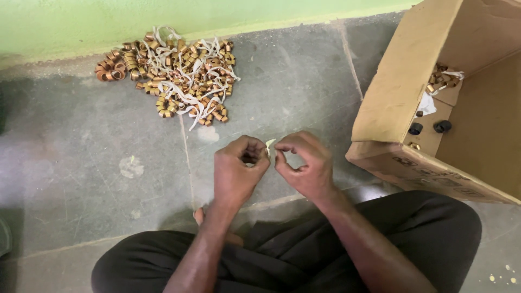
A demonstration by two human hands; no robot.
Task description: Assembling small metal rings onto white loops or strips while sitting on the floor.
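My left hand and my right hand meet over the grey stone floor, fingers curled. Between their fingertips sits a short pale strip, pinched from both sides. Something small and dark shows inside my left fist, too hidden to tell what it is. A heap of brass-coloured rings strung in bundles on white ties lies on the floor beyond my hands, near the green wall.
An open cardboard box stands at the right, with a few brass rings, white scraps and two black round pieces inside. My crossed legs in dark trousers fill the bottom of the view.
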